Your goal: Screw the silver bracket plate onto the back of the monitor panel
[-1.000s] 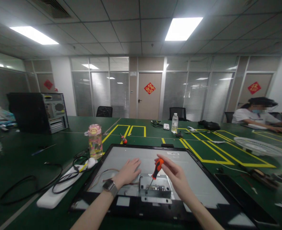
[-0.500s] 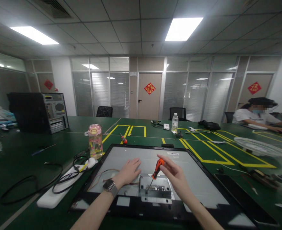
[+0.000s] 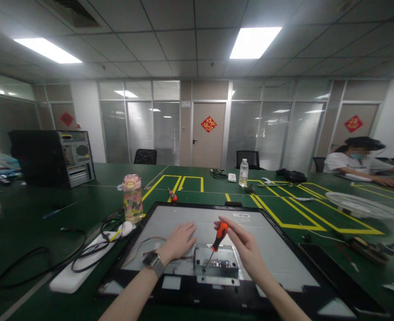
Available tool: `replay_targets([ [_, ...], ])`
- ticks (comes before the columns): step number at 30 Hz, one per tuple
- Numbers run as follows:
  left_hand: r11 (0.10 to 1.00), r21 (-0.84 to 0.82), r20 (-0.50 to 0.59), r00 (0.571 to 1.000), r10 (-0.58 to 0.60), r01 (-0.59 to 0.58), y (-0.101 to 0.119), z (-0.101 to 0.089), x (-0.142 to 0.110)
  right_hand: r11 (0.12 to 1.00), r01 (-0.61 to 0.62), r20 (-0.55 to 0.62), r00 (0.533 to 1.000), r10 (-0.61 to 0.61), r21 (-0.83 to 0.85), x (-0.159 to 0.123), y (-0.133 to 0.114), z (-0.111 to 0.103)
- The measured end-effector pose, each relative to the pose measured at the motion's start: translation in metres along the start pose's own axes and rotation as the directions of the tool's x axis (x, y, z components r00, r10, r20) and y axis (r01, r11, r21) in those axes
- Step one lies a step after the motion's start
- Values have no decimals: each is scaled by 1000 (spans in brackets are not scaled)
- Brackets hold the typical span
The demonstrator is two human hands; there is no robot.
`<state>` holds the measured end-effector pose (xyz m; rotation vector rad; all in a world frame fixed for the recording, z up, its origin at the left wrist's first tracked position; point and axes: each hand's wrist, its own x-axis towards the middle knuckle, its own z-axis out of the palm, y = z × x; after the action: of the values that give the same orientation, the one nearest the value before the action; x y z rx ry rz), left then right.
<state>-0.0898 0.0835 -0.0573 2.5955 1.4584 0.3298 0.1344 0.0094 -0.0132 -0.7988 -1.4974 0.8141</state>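
Note:
An orange and black screwdriver (image 3: 220,235) is held at its handle by the fingers of my right hand (image 3: 242,243). It leans, with its tip down at the left end of a silver metal bracket (image 3: 230,273). That bracket sits on a flat panel (image 3: 267,249) with a pale grey back and a black frame, lying on the table. Left of the bracket, my left hand (image 3: 180,240) rests flat on the panel, fingers stretched out, holding nothing. Thin wires (image 3: 143,243) run across the panel under that hand.
A white power strip (image 3: 71,274) with black cables and a pink-lidded bottle (image 3: 133,198) stand left. A black bar-shaped part (image 3: 340,276) lies right. Farther off are a computer case (image 3: 53,158), a clear bottle (image 3: 243,173), a small screwdriver (image 3: 172,195) and a seated person (image 3: 354,165).
The view has shifted very slightly. My right fingers have moved a little around the screwdriver handle; its tip stays at the bracket. My left hand keeps its place.

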Motion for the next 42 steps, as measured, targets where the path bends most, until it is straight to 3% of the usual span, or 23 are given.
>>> replay_targets([
  [6,1000,-8,-8,1000,9,-10,-5,5,2,996,77,-39,996,-78,-37,0,-4,2],
  [12,1000,-4,-13,1000,14,-14,-7,7,2,1000,12,0,1000,-12,-1,0,-6,1],
  [21,1000,-10,-7,1000,7,-7,-7,7,2,995,84,-66,995,-80,48,1,-5,4],
  [33,1000,1,-9,1000,8,-8,-9,9,3,1000,29,20,999,-30,7,1,-1,-2],
  [39,1000,-7,-6,1000,12,-12,-8,7,3,995,99,-13,995,-98,35,0,-6,1],
  [42,1000,-11,-1,1000,10,-10,-5,4,1,998,63,15,998,-63,30,0,-6,-1],
])
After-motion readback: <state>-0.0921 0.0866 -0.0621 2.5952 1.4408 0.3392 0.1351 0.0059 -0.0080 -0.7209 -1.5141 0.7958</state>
